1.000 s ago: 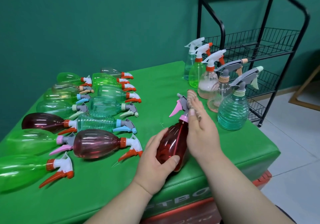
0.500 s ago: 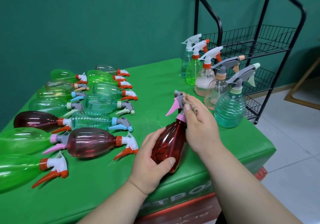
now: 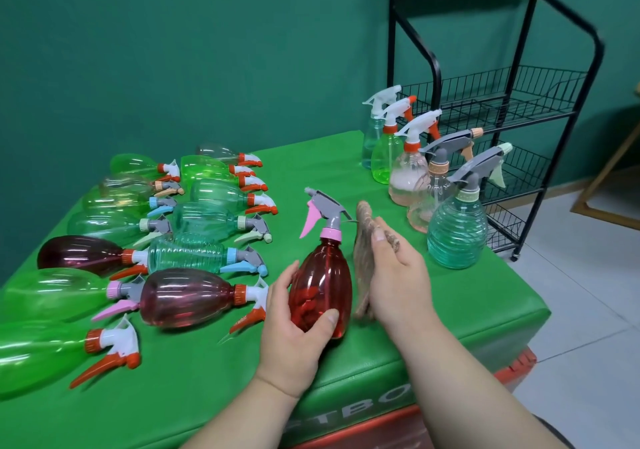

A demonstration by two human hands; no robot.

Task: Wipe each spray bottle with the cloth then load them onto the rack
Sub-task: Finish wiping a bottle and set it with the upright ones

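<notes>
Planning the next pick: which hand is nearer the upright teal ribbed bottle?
Right. The right hand, holding the cloth, sits just left of the teal ribbed bottle; the left hand grips the red bottle, farther left.

Plain indoor room: teal wall (image 3: 173, 50), tiled floor (image 3: 588, 310), black wire rack (image 3: 519, 109).
</notes>
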